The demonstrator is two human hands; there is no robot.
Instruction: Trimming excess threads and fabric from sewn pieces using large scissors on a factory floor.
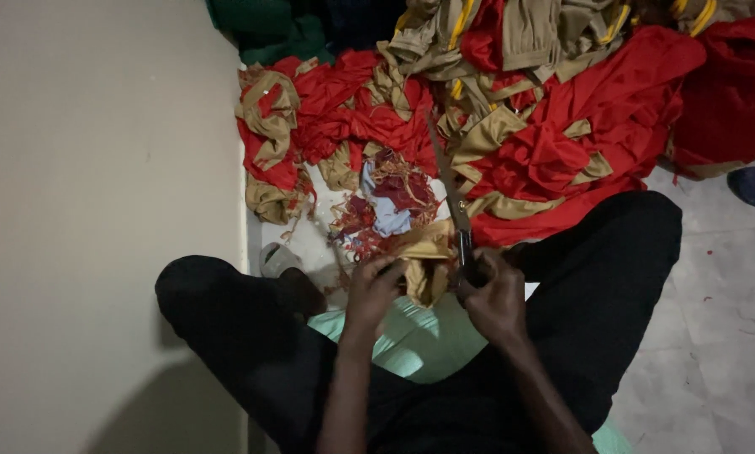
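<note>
Our left hand pinches the tan fabric strip; our right hand grips the scissors, blades together, pointing toward the red garment pile.

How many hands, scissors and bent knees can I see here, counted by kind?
Hands: 2, the left hand and the right hand
Scissors: 1, in the right hand
Bent knees in black trousers: 2
Total: 5

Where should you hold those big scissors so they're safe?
Hold the scissors by the dark handle loops at the near end, coming from the person's side, as the right hand does. The long blades point away toward the red and tan cloth pile, so that end is sharp.
</note>
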